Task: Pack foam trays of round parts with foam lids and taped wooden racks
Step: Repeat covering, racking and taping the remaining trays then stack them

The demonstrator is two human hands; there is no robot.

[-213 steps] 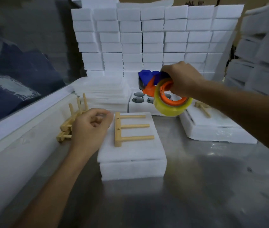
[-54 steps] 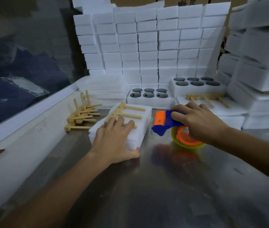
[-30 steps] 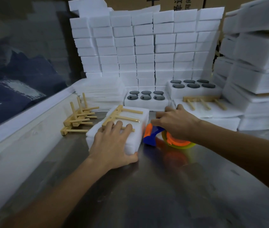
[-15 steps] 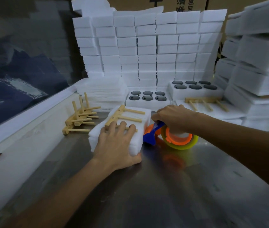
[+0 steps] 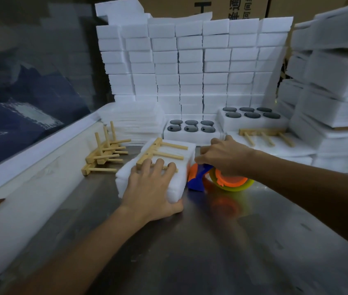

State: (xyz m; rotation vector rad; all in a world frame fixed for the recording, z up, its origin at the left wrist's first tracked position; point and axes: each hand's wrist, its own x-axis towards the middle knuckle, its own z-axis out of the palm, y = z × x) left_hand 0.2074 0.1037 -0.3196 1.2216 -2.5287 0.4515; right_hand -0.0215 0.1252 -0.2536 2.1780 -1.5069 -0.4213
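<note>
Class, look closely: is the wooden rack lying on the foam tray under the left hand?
Yes, the wooden rack lies flat on the foam tray, with the left hand pressing on it.

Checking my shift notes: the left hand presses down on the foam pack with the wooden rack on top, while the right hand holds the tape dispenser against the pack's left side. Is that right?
Not quite. The head view shows the right hand holding the tape dispenser against the right side of the foam pack, not its left. The rest stands: the left hand presses down on the pack, with the wooden rack on top.

rack (image 5: 160, 151) on foam pack (image 5: 175, 179), dispenser (image 5: 215, 177) right
</note>
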